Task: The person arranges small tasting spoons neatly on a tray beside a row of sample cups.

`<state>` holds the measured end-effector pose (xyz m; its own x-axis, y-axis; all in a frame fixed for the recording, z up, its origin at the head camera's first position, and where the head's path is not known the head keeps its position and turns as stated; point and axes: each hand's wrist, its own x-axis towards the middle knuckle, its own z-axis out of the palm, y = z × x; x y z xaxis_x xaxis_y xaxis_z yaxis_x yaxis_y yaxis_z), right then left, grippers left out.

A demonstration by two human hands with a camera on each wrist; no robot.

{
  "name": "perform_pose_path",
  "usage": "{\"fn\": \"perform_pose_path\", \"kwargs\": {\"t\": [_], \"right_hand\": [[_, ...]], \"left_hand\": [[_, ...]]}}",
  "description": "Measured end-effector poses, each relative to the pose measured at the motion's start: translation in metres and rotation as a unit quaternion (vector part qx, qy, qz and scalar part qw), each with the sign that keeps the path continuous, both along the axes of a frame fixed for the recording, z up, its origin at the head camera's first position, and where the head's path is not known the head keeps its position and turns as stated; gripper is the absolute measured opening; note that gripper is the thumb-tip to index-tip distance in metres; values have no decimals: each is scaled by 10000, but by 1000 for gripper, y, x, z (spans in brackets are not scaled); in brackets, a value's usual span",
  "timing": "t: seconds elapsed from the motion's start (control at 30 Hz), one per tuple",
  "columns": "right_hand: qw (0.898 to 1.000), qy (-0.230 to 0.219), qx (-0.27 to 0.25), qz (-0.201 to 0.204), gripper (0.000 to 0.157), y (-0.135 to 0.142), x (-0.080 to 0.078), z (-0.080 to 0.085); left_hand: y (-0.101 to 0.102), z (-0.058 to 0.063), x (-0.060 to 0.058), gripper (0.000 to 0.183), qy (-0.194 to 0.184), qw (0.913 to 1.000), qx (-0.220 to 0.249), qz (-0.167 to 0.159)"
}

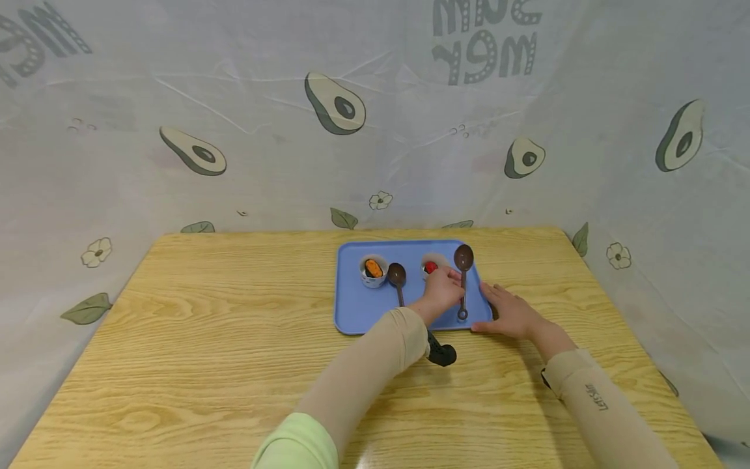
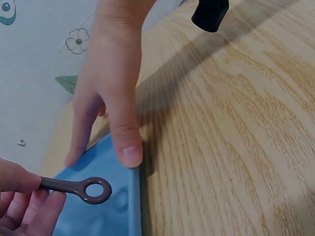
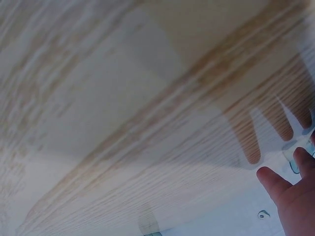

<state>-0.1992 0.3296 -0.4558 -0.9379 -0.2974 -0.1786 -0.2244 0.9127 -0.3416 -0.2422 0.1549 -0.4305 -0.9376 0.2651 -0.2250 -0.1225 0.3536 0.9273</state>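
Note:
A blue tray (image 1: 366,312) lies on the wooden table, bearing two small cups. My left hand (image 1: 441,293) is over its right half and pinches the handle of a brown spoon (image 1: 463,258); in the left wrist view the spoon's ring end (image 2: 94,191) sticks out past the fingertips. My right hand (image 1: 515,314) rests at the tray's right front corner, fingers spread, with the thumb on the front edge. A second brown spoon (image 1: 397,274) lies beside the left cup (image 1: 372,281). My left hand partly hides the right cup (image 1: 428,260).
In the left cup sits an orange and black piece (image 1: 373,268); a red piece (image 1: 430,267) shows in the right one. A patterned cloth (image 1: 263,176) hangs behind the table (image 1: 205,339). A black camera mount (image 1: 442,355) juts from the left wrist.

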Motion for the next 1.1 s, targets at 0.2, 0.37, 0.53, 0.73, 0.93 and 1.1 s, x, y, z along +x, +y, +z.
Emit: {"fn": "perform_pose_path", "kwargs": {"t": [0.2,0.37,0.53,0.73,0.93,1.1], "right_hand": [[10000,-18,32,-2,98,1,0,0],[10000,-33,34,-9,99,2,-1,-1],[10000,-65,4,-40,99,2,-1,-2],[10000,-70,18,-61,99,2,-2,-3],[10000,-44,-27,-63,97,2,-2,-3],[10000,26,-39,-46,97,2,-2,-4]], "left_hand": [[0,-3,3,12,209,9998,71,17],[2,-8,5,12,192,9996,191,56],[5,-15,3,12,175,9996,171,104],[7,-18,2,12,129,9996,211,103],[6,-16,4,11,3,9999,108,107],[6,-16,4,9,-109,9997,-142,181]]}}
